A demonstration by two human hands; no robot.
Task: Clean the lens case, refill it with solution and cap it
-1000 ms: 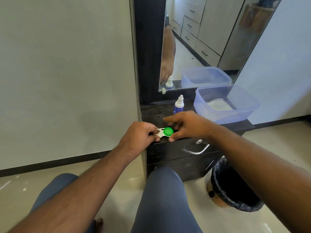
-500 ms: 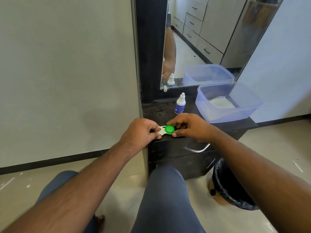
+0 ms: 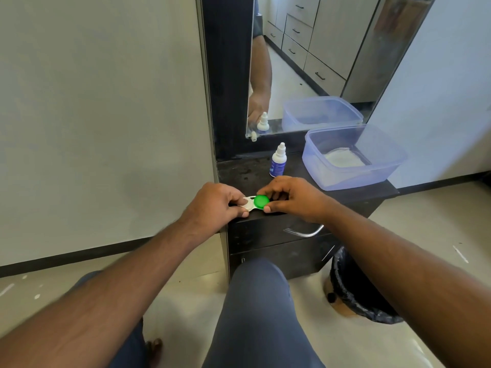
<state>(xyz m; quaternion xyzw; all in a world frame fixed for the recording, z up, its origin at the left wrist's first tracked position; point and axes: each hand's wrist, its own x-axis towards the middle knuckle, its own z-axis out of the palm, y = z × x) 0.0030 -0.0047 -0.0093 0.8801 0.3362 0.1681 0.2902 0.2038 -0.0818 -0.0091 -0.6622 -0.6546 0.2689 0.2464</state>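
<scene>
A plain pale wall meets a beige tiled floor along a dark skirting. A black wooden bench with a chrome drawer handle stands beneath a dark-framed mirror reflecting grey drawers.

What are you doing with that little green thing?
A person sits at a dark cabinet, working on a small white plastic contact lens case. The left hand steadies its white end while the right hand pinches the round green cap. A small white and blue solution bottle stands behind, beside a clear bluish plastic tub.
</scene>
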